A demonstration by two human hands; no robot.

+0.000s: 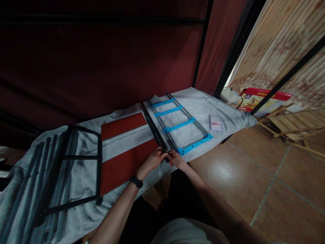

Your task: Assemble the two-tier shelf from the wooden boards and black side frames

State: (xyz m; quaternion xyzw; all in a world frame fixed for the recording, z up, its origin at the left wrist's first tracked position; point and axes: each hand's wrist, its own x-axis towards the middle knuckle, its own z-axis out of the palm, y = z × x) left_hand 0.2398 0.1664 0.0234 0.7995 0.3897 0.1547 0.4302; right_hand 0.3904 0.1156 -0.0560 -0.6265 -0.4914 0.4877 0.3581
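Both the left hand (152,161) and right hand (177,158) pinch the near end of the long black metal bar (154,130), lying on the grey cloth (127,142) just left of the blue-runged rack (179,126); keeping it parallel to that rack seems wise.

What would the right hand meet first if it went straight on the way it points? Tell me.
The right hand already pinches the near end of the dark metal bar; going on leftward, it would probably meet the left hand first.

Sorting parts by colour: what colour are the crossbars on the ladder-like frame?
Bright blue crossbars on dark rails, clearest in the head view.
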